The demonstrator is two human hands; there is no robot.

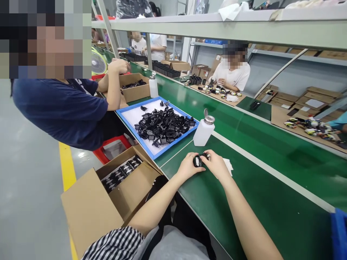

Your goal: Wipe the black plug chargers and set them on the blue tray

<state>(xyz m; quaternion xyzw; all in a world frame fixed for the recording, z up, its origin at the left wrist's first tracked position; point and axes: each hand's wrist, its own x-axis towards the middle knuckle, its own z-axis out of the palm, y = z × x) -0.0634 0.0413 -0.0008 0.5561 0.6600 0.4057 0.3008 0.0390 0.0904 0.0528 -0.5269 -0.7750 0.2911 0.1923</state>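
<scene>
My left hand [187, 167] is closed around a small black plastic piece with a pale, shiny patch [198, 161], held just above the green worktop. From the other side, my right hand [216, 165] pinches the same black piece near its top edge. The fingers hide much of it, so its exact kind cannot be made out. A crumpled white cloth or tissue [228, 167] lies partly behind my right hand. Just beyond my hands stands a white pump bottle [204, 131] with its metal lid raised. A blue-rimmed tray [158, 154] bears a heap of black plug adapters [164, 124].
An open cardboard box [92, 202] with rows of black pieces stands low at my left. A co-worker in a dark blue shirt [62, 108] sits beyond it, near another carton [135, 93] and a second bottle [153, 86]. A blue bin [338, 231] borders the right.
</scene>
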